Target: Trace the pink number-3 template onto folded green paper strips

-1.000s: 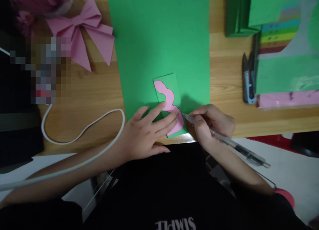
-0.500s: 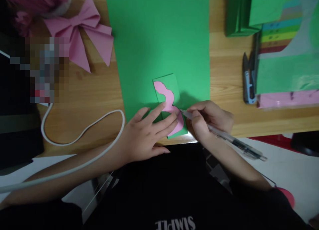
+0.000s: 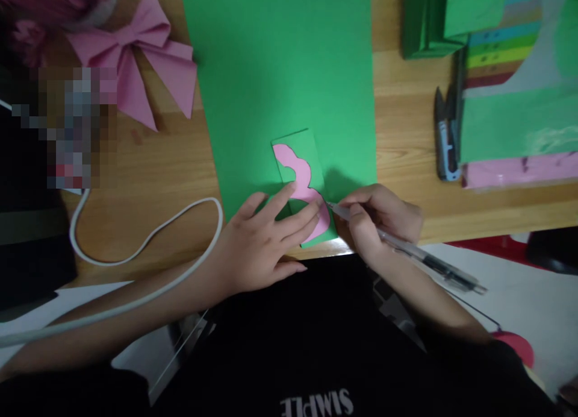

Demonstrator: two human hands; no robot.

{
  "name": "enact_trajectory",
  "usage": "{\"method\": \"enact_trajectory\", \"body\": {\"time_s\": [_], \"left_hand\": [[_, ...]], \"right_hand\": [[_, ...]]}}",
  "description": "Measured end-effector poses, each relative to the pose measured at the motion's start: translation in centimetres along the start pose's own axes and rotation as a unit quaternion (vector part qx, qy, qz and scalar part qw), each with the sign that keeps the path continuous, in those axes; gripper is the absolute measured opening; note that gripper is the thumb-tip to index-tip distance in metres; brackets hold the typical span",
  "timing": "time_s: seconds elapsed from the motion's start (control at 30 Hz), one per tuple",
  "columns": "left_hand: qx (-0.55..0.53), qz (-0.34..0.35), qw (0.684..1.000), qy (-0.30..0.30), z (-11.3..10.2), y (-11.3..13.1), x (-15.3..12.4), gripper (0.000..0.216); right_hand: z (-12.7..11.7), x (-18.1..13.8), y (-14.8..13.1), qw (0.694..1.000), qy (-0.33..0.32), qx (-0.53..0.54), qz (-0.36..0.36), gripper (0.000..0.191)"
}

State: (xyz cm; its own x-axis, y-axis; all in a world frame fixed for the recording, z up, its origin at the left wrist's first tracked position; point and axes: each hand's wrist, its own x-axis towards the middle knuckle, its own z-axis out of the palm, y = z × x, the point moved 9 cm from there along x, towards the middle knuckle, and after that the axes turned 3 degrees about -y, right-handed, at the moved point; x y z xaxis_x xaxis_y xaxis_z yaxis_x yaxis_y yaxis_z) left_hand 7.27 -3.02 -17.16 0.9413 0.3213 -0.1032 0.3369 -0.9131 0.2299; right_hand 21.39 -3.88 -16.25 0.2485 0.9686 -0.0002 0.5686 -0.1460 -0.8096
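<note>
A pink wavy paper cutout (image 3: 301, 175) lies on a small green folded card (image 3: 312, 158), which rests on a large green sheet (image 3: 280, 73). My left hand (image 3: 262, 242) lies flat with fingers spread, pressing the lower part of the cutout down. My right hand (image 3: 379, 221) is closed around a clear pen (image 3: 406, 250), whose tip touches the cutout's right edge at about mid-height. The lower end of the cutout is hidden under my left fingers.
A pink paper bow (image 3: 135, 67) lies at the far left of the wooden table (image 3: 406, 140). A white cable (image 3: 149, 242) loops at the near left. Small snips (image 3: 445, 140) and stacks of coloured paper (image 3: 510, 103) sit at the right.
The pen tip has moved a little up along the cutout's right edge. My left hand has stayed put. The view has shifted slightly.
</note>
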Motion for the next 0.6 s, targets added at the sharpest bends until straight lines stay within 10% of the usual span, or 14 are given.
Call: {"method": "enact_trajectory", "body": {"time_s": [0.6], "left_hand": [[-0.017,-0.02,1.0,-0.008,0.22,-0.03,-0.12,0.065]], "right_hand": [[-0.13,-0.58,0.13,1.0,-0.001,-0.004,0.003,0.012]]}}
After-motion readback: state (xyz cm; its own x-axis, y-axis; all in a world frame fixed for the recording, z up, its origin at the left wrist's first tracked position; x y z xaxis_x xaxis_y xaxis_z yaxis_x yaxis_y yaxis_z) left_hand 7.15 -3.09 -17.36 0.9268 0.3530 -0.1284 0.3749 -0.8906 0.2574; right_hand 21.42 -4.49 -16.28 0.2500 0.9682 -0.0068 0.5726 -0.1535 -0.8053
